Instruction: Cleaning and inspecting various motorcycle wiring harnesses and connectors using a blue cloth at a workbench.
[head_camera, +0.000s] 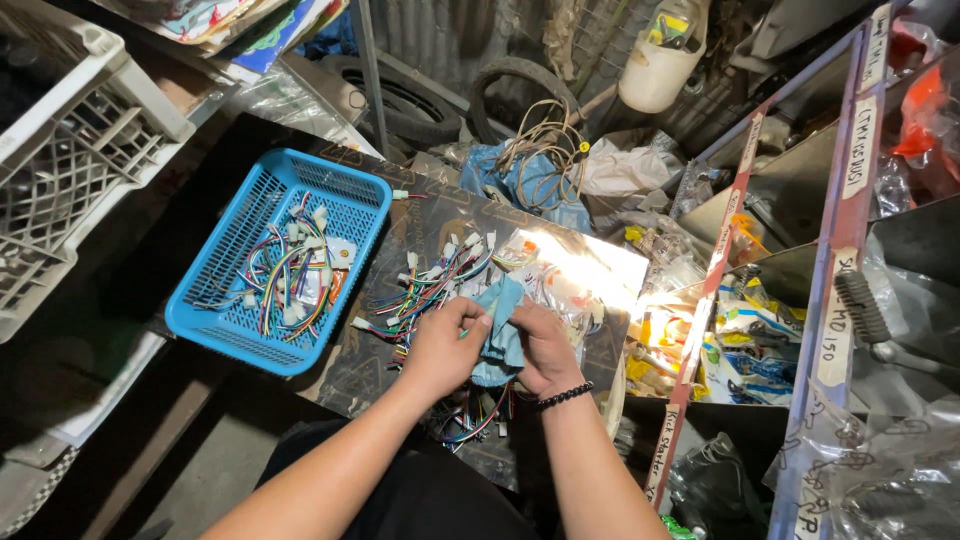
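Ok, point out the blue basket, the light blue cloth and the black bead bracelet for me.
blue basket (352, 190): head view, on its far right rim.
light blue cloth (503, 305): head view, on the fold showing between both hands.
black bead bracelet (565, 397): head view, on the beads across the right wrist.
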